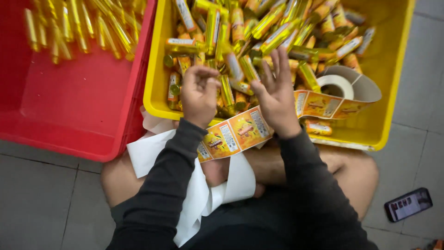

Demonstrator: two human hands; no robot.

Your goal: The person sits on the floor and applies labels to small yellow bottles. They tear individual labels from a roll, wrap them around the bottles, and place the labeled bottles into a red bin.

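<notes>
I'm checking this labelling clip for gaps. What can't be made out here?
Head view only:
- Left hand: curled and blurred; a bottle in it can't be confirmed.
- Right hand: palm faces away.
- Red crate and yellow crate: cut by the frame edges.
- Label strip: middle hidden by the right hand.
- Phone: screen too small.

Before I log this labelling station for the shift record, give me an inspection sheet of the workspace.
Surface: grey tiled floor.
Job's things: yellow crate of labelled bottles; orange label strip off a roll.
Clutter: red crate with unlabelled gold bottles; white backing paper on lap; phone on floor.
Grippers: left hand curled, contents unclear; right hand open, empty.
Cables: nothing seen.
Surroundings: nothing seen.
</notes>
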